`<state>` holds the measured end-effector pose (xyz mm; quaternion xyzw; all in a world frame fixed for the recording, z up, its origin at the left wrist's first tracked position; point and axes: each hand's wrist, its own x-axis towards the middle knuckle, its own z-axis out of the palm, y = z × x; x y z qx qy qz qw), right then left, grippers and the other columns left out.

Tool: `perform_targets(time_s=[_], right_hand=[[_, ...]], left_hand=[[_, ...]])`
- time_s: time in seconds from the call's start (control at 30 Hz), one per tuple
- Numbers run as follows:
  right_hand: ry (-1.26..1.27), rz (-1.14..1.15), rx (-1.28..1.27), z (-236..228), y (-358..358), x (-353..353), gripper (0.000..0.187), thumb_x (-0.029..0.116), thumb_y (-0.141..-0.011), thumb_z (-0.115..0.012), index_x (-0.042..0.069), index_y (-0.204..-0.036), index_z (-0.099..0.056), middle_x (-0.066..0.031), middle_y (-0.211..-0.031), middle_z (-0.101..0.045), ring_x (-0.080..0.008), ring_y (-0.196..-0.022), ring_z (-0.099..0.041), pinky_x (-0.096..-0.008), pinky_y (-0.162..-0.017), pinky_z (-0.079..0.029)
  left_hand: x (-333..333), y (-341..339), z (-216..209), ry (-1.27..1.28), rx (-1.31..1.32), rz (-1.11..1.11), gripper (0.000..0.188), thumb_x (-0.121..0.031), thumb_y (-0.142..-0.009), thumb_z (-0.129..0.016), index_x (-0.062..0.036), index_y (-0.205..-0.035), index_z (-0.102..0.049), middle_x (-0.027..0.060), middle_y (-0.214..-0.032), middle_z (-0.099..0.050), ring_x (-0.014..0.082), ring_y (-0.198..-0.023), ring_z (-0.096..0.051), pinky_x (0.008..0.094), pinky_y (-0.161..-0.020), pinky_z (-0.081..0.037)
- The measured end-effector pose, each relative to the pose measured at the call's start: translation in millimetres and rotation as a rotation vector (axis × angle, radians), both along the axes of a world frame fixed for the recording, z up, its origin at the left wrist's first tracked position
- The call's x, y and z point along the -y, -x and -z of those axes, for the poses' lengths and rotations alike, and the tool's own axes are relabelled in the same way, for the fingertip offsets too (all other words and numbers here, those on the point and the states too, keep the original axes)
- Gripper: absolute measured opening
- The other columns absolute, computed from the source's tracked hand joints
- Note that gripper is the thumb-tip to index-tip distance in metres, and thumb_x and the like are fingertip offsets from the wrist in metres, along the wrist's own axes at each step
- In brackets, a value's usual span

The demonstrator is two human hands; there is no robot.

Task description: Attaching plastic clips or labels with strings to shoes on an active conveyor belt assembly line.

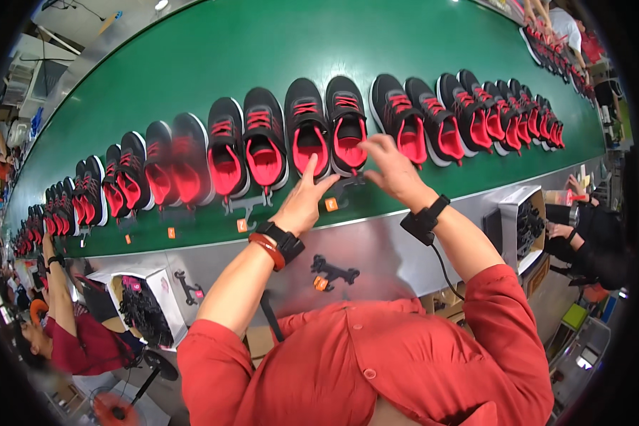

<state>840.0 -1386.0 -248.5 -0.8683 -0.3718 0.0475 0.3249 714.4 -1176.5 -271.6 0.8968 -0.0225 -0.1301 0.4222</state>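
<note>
In front of me a pair of black sneakers stands side by side, the left sneaker (304, 103) and the right sneaker (345, 103), both with red laces and red lining. My left hand (299, 202) is at the left sneaker's heel, index finger stretched up over its opening and thumb spread to the right. Beside the right sneaker's collar is my right hand (399, 174), fingers apart and slightly bent; whether it touches the shoe I cannot tell. A dark plastic shoe hanger (345, 187) with an orange tag (331, 204) lies at the heels, between my hands.
More sneakers line the green conveyor belt (277, 35) both ways. Another hanger (336, 270) lies on the metal ledge (366, 248) before me. Boxes of hangers stand left (177, 305) and right (511, 220). Co-workers are at left (85, 341) and right (596, 241).
</note>
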Motion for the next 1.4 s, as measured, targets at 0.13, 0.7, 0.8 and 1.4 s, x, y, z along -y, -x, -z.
perform_targets(time_s=[0.13,0.7,0.8,1.4], right_hand=[[0.024,-0.082,-0.161,28.9,70.9,32.5,0.022,0.014,-0.079,-0.069,0.005,-0.095,-0.058,-0.0125,-0.095,-0.057,-0.0357,-0.087,-0.058,-0.0451,-0.075,-0.048],[-0.121,0.224,-1.356,14.6,102.9,128.0,0.014,0.016,-0.096,-0.055,0.004,-0.102,-0.053,-0.0084,-0.079,-0.064,-0.0171,-0.062,-0.062,-0.0305,-0.057,-0.051],[-0.449,0.465,-1.225,16.4,66.2,151.2,0.025,0.015,-0.101,-0.045,0.004,-0.124,-0.045,-0.0061,-0.079,-0.063,-0.0108,-0.060,-0.060,-0.0239,-0.054,-0.049],[-0.869,0.590,-1.382,53.0,66.6,128.2,0.049,0.015,-0.102,-0.044,0.002,-0.146,-0.027,-0.0119,-0.085,-0.063,-0.0177,-0.066,-0.063,-0.0267,-0.058,-0.053]], left_hand=[[-1.8,8.1,-14.9,-0.287,0.185,-0.117,0.066,0.012,-0.074,-0.046,-0.0161,-0.132,-0.056,0.0263,-0.142,-0.040,0.0389,-0.106,-0.057,0.0429,-0.092,-0.048],[125.2,-69.2,-25.4,-0.132,0.326,0.012,0.043,0.003,-0.079,-0.057,-0.0090,-0.120,-0.057,0.0110,-0.116,-0.058,0.0332,-0.102,-0.061,0.0416,-0.084,-0.052],[141.4,-93.2,-10.7,-0.160,0.301,0.025,0.047,0.000,-0.081,-0.060,-0.0104,-0.127,-0.053,0.0102,-0.122,-0.057,0.0358,-0.101,-0.062,0.0435,-0.082,-0.052],[147.6,-122.4,22.2,-0.051,0.146,0.004,0.020,-0.004,-0.080,-0.067,-0.0037,-0.100,-0.062,0.0131,-0.096,-0.065,0.0352,-0.090,-0.063,0.0399,-0.076,-0.051]])
